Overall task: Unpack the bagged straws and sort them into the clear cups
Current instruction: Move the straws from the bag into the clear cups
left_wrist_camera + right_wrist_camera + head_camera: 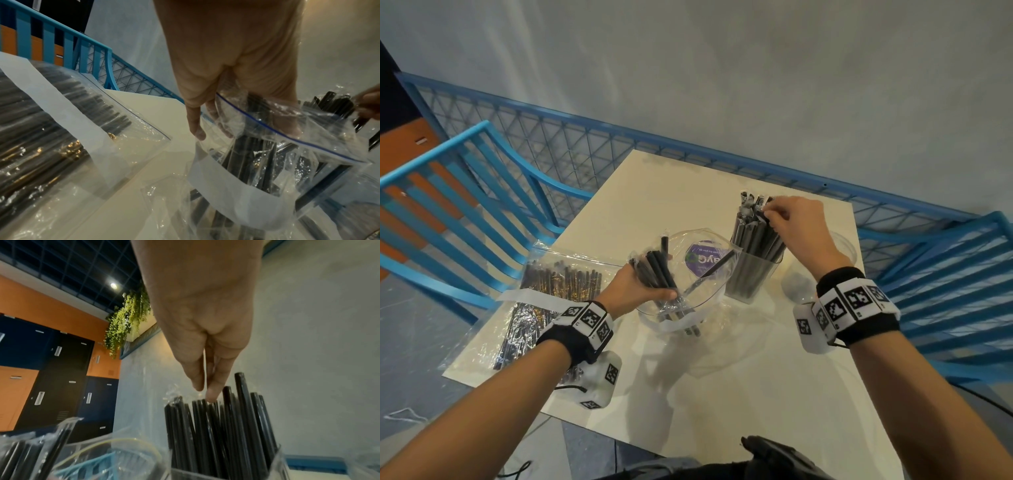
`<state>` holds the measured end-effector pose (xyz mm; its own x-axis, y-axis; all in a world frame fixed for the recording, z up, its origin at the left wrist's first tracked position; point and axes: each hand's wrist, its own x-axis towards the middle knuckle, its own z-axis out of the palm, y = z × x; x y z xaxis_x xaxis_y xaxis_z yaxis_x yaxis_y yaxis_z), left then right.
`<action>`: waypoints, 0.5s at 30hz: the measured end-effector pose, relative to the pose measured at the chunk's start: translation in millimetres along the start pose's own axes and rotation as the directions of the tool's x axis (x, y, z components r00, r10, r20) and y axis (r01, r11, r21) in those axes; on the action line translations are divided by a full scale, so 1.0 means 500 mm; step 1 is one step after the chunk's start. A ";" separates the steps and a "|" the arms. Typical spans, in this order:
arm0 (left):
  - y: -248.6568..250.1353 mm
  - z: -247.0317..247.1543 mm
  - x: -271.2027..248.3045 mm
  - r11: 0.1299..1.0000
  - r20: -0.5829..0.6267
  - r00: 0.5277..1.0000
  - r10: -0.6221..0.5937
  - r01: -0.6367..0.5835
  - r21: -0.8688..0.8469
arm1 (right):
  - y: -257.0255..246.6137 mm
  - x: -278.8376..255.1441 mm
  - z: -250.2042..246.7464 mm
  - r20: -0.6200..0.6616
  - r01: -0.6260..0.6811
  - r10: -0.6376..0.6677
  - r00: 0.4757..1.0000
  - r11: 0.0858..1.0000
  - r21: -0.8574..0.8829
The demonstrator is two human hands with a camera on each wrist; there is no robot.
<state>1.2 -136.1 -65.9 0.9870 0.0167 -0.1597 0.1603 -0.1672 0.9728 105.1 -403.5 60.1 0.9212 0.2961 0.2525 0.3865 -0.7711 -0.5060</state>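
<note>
On the white table stands a clear cup packed with upright black straws. My right hand hovers over them. In the right wrist view its fingertips pinch together at the top of one wrapped straw among the cup's straws. My left hand grips a bundle of black straws through an open clear zip bag. The left wrist view shows the left hand inside the zip bag.
A second, fuller bag of straws lies flat at the table's left edge. Another clear cup sits right of the filled one. Blue chairs flank the table, with a blue mesh rail behind.
</note>
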 end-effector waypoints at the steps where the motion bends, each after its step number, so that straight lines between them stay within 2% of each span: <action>1: 0.001 0.000 0.000 1.000 0.000 1.000 -0.003 0.003 -0.001 | 0.002 -0.003 0.006 0.023 -0.007 0.008 1.000 0.999 -0.040; 3: 0.001 0.000 0.000 1.000 -0.005 1.000 -0.012 0.011 -0.010 | -0.002 -0.012 0.014 -0.024 -0.023 0.021 0.999 0.996 -0.083; 4: 0.000 0.000 0.000 1.000 -0.007 1.000 -0.014 0.014 -0.015 | -0.012 -0.019 0.015 -0.105 -0.006 -0.002 0.994 0.997 -0.080; 6: 0.000 -0.001 0.000 1.000 -0.005 1.000 -0.015 0.015 -0.016 | -0.048 -0.038 0.020 -0.274 0.073 -0.070 0.959 0.997 0.002; 7: -0.001 -0.001 0.002 1.000 -0.004 1.000 -0.013 0.012 -0.014 | -0.072 -0.050 0.027 -0.290 0.108 -0.082 0.954 0.991 0.075; 8: 0.000 0.000 0.003 1.000 -0.005 1.000 -0.010 0.010 -0.010 | -0.093 -0.062 0.040 -0.240 0.124 -0.087 0.967 0.982 0.142; 10: 0.001 0.002 0.004 1.000 -0.006 1.000 -0.010 0.010 -0.011 | -0.123 -0.084 0.083 0.011 0.098 -0.102 0.995 0.977 0.189; 11: 0.003 0.002 0.004 1.000 -0.005 1.000 -0.013 0.013 -0.012 | -0.131 -0.091 0.108 0.158 0.064 -0.091 0.983 0.984 0.168; 13: 0.006 0.003 0.002 1.000 -0.009 1.000 -0.025 0.025 -0.002 | -0.140 -0.104 0.152 0.390 -0.007 -0.038 0.920 0.993 0.114; 15: 0.011 0.006 -0.002 0.999 -0.014 1.000 -0.025 0.025 0.024 | -0.144 -0.113 0.185 0.479 0.004 -0.066 0.875 0.991 0.130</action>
<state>1.2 -140.2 -60.7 0.9827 0.0344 -0.1818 0.1850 -0.1906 0.9641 29.7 -312.7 6.1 0.8021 0.5804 -0.1407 0.3926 -0.6900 -0.6080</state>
